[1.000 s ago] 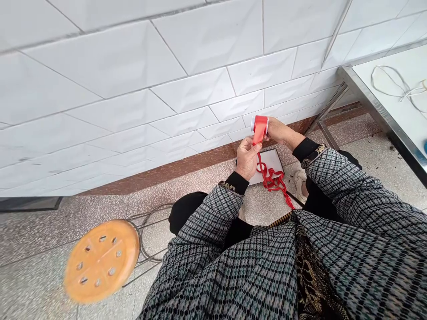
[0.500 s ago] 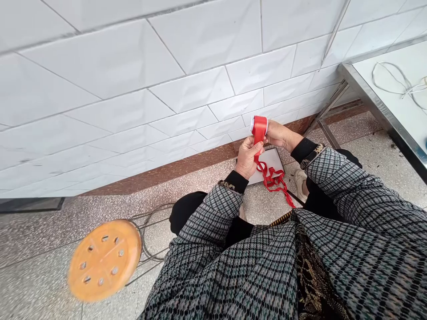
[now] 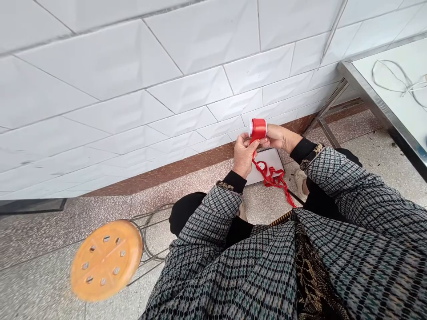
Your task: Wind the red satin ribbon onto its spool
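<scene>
A red ribbon spool (image 3: 258,129) with white ends is held up in front of the tiled wall. My right hand (image 3: 279,137) grips the spool from the right side. My left hand (image 3: 243,154) is closed on the ribbon strand just under the spool. A loose tangle of red ribbon (image 3: 272,179) hangs from there down toward my lap, over a white board (image 3: 275,158) lying on the floor.
An orange round stool (image 3: 106,260) with a wire frame stands on the speckled floor at lower left. A steel-edged table (image 3: 383,113) with a white cord (image 3: 396,82) on it is at the right. My shoe (image 3: 300,182) rests near the white board.
My left hand has moved up closer to the spool, shortening the strand between them. The spool and right hand stay almost in place.
</scene>
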Tool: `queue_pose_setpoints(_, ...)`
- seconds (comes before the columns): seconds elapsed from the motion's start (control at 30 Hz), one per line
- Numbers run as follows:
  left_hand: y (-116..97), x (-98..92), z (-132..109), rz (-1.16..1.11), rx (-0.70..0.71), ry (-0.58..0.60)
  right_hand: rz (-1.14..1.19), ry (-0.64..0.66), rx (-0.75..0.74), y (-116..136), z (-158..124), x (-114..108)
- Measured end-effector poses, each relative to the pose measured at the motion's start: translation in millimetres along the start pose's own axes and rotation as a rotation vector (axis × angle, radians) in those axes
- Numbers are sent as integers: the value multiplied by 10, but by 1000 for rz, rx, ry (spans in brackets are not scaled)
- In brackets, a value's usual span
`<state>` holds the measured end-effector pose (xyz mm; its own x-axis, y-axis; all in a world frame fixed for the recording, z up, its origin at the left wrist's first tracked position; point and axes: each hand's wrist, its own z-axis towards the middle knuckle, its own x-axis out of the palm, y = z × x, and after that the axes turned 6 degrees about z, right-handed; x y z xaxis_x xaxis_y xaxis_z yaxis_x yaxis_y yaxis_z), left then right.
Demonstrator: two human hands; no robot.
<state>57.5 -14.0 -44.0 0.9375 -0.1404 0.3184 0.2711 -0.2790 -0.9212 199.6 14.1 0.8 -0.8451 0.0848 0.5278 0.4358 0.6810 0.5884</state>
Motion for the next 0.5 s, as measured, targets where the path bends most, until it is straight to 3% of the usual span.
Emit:
queue_pose_setpoints(0.27,-95,-77,29,89,14,146,-15,29,41,-73,30,-28)
queue_pose_setpoints(0.5,-94,-110,40,60,-8,170,-62,23,22,-94,39,-15)
